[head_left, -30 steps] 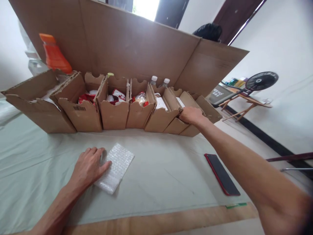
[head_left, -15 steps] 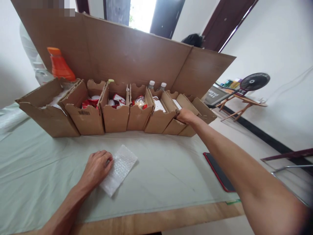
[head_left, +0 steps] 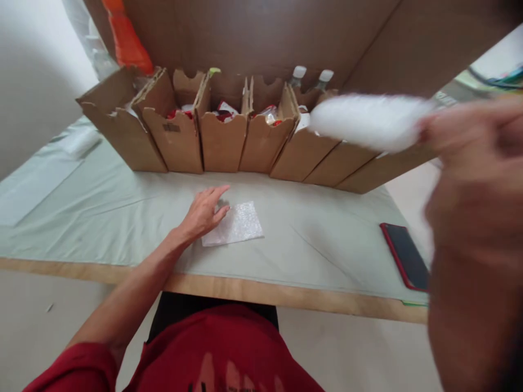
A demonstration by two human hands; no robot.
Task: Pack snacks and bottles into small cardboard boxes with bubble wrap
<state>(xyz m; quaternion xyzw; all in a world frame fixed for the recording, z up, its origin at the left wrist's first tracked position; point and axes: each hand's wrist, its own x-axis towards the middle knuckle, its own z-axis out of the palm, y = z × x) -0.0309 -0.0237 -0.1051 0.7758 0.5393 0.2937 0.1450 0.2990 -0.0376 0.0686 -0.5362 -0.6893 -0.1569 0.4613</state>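
Observation:
Blurred by motion, my right hand is raised at the right, closed on one end of a long white object. It looks soft-edged and wrapped; its kind cannot be made out. Below it and to the left, my left hand rests with fingers apart at the left edge of a clear bubble wrap bag. The bag lies flat on the pale green cloth. Behind stands a row of cardboard bins, several of them holding small red and white packets. The white object hides the tops of the right-hand bins.
A tall cardboard panel rises behind the bins. An orange bottle stands at the back left, and two white-capped bottles further right. A dark tablet with a red edge lies near the table's right side.
My right hand has come up out of a right-hand bin with the white object. My left hand's fingers have spread beside the bubble wrap bag, which has turned. The view has tipped downward.

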